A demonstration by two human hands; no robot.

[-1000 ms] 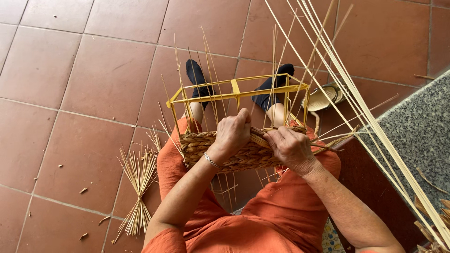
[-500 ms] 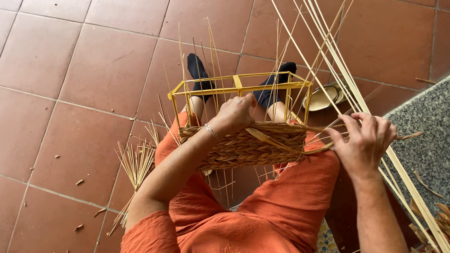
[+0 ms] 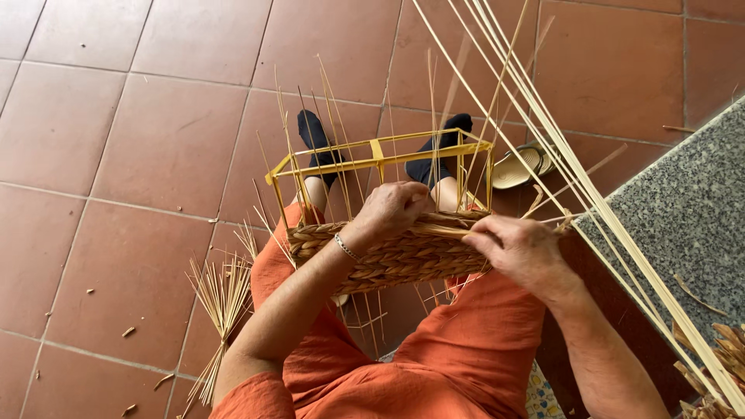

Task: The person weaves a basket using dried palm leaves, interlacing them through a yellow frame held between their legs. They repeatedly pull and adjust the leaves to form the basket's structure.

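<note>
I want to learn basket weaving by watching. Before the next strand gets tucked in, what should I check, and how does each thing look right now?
1. Basket steadied on the lap: ok, the left hand presses on the woven rim.
2. Working strand gripped: ok, the right hand pinches a flat strand at the rim.
3. Yellow frame upright and square: ok, it stands above the woven band.
4. Thin upright stakes free to weave around: ok, they poke up through the frame.
5. Long pale strands untangled: cannot tell, they cross closely on the right.
6. Spare bundle of strands within reach: ok, on the floor by the left knee.
</note>
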